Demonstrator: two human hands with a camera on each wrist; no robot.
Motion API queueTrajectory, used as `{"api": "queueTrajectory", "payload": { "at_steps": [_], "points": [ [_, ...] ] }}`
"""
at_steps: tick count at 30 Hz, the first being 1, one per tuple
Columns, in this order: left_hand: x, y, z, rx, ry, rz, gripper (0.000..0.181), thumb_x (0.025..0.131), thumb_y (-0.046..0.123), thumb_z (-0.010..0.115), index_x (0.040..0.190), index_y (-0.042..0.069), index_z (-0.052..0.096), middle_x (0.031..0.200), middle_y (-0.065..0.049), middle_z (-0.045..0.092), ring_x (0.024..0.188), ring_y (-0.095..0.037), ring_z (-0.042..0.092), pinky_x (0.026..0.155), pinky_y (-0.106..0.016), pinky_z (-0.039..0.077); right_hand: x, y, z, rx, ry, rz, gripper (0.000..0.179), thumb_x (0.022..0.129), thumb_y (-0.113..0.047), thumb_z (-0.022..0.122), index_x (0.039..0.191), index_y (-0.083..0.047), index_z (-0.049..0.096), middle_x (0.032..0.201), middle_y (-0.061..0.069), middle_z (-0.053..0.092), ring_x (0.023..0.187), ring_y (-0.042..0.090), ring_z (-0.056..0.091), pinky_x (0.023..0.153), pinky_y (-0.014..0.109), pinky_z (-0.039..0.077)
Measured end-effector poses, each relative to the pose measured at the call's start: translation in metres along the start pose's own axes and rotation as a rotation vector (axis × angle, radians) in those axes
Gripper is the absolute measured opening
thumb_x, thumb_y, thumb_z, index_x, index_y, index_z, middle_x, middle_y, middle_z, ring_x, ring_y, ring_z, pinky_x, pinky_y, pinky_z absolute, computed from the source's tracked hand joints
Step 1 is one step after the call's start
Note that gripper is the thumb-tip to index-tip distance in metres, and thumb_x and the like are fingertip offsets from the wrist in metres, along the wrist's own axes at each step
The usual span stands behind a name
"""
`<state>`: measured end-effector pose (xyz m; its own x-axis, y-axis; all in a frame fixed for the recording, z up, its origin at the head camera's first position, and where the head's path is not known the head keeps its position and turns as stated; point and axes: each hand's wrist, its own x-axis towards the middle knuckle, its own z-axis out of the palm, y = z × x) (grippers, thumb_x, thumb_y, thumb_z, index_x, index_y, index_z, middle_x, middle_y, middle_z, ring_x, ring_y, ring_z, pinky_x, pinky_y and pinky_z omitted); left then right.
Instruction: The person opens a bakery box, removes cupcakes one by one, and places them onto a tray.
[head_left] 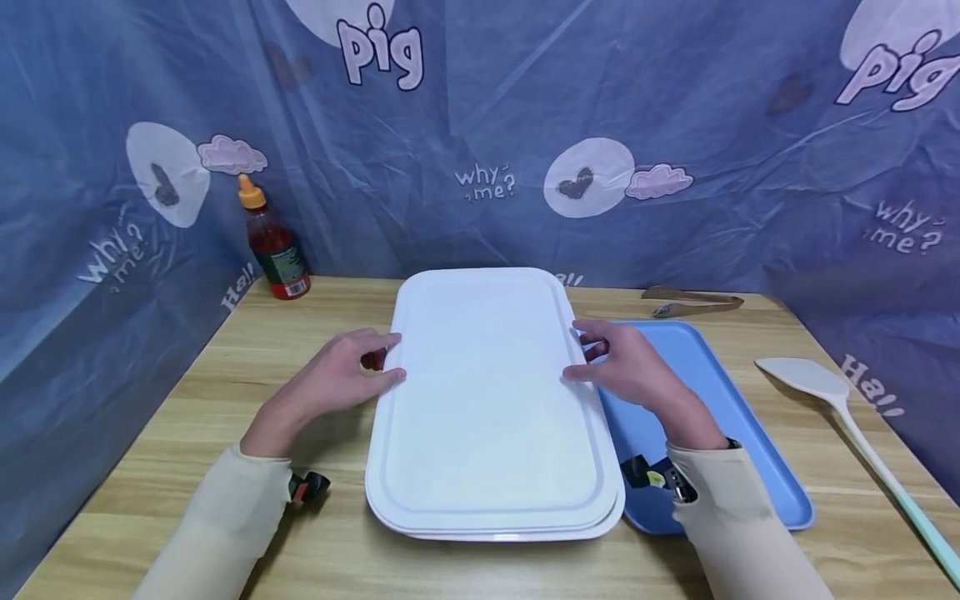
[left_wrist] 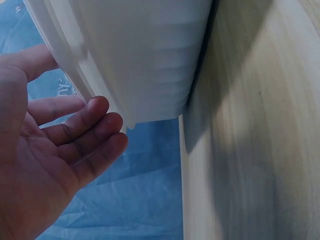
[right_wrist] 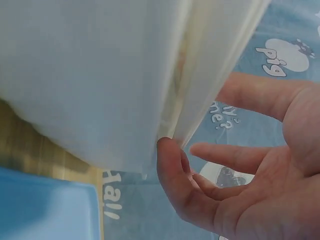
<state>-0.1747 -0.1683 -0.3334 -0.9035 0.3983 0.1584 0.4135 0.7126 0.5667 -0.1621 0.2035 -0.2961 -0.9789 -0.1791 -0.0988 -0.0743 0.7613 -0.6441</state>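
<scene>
A white rectangular lid [head_left: 487, 392] lies over a deep white plastic box [left_wrist: 165, 55] in the middle of the wooden table. My left hand [head_left: 337, 371] holds the lid's left edge, thumb on top and the other fingers at its underside. On the opposite side my right hand [head_left: 630, 367] grips the right edge the same way, with a finger [right_wrist: 172, 170] curled up under the rim. Between lid and box wall [right_wrist: 75, 85] a narrow gap shows in the right wrist view. The lid hides whatever is inside the box.
A blue tray [head_left: 697, 375] lies partly beneath my right forearm. Metal tongs [head_left: 697, 302] rest behind it, and a white spatula [head_left: 813, 382] with a pale green handle lies at far right. A red sauce bottle [head_left: 277, 246] stands back left, before the blue printed curtain [head_left: 495, 108].
</scene>
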Motion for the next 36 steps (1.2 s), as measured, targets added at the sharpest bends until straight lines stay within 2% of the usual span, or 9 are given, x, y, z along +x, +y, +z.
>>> {"api": "queueTrajectory", "payload": {
  "at_steps": [5, 12, 18, 24, 31, 36],
  "points": [
    [-0.001, -0.001, -0.004, 0.001, 0.006, -0.009, 0.052, 0.089, 0.021, 0.076, 0.135, 0.0, 0.063, 0.088, -0.006, 0.06, 0.083, -0.02, 0.053, 0.073, -0.033, 0.044, -0.003, -0.004, -0.001, 0.04, 0.005, -0.027, 0.073, 0.089, -0.016, 0.077, 0.151, 0.002, 0.042, 0.131, 0.025, 0.061, 0.118, 0.038, 0.061, 0.084, 0.043, 0.059],
    [-0.005, -0.004, -0.011, 0.004, -0.016, -0.039, 0.052, 0.09, 0.019, 0.074, 0.137, 0.0, 0.061, 0.09, -0.007, 0.06, 0.085, -0.02, 0.053, 0.075, -0.033, 0.045, -0.01, -0.008, -0.002, 0.101, 0.008, -0.074, 0.069, 0.088, -0.015, 0.078, 0.147, 0.003, 0.048, 0.13, 0.025, 0.062, 0.113, 0.036, 0.063, 0.083, 0.041, 0.059],
    [-0.012, -0.005, -0.021, -0.031, 0.003, -0.058, 0.053, 0.091, 0.019, 0.074, 0.139, 0.001, 0.06, 0.093, -0.007, 0.063, 0.088, -0.02, 0.055, 0.077, -0.032, 0.049, -0.014, -0.016, -0.001, 0.084, -0.012, -0.095, 0.067, 0.088, -0.014, 0.078, 0.146, 0.005, 0.049, 0.127, 0.025, 0.064, 0.111, 0.036, 0.065, 0.086, 0.044, 0.058],
    [-0.026, -0.007, -0.031, -0.019, 0.029, -0.057, 0.053, 0.091, 0.018, 0.075, 0.139, 0.001, 0.06, 0.096, -0.008, 0.064, 0.089, -0.02, 0.056, 0.078, -0.031, 0.051, -0.015, -0.03, 0.003, 0.061, -0.051, -0.106, 0.069, 0.088, -0.01, 0.078, 0.147, 0.004, 0.047, 0.123, 0.024, 0.064, 0.106, 0.034, 0.067, 0.085, 0.043, 0.058],
    [-0.043, -0.017, -0.045, 0.029, 0.053, -0.106, 0.053, 0.09, 0.017, 0.075, 0.139, 0.002, 0.06, 0.096, -0.007, 0.065, 0.089, -0.021, 0.057, 0.077, -0.029, 0.052, -0.012, -0.048, 0.019, 0.059, -0.036, -0.163, 0.068, 0.085, -0.009, 0.08, 0.145, 0.004, 0.05, 0.127, 0.023, 0.063, 0.106, 0.033, 0.069, 0.084, 0.044, 0.058],
    [-0.059, -0.028, -0.057, 0.048, 0.061, -0.127, 0.054, 0.09, 0.017, 0.076, 0.138, 0.001, 0.06, 0.095, -0.008, 0.064, 0.088, -0.022, 0.056, 0.076, -0.027, 0.051, -0.006, -0.062, 0.035, 0.09, -0.044, -0.217, 0.064, 0.085, -0.004, 0.078, 0.143, 0.005, 0.053, 0.11, 0.019, 0.069, 0.094, 0.026, 0.068, 0.077, 0.036, 0.056]
  ]
}}
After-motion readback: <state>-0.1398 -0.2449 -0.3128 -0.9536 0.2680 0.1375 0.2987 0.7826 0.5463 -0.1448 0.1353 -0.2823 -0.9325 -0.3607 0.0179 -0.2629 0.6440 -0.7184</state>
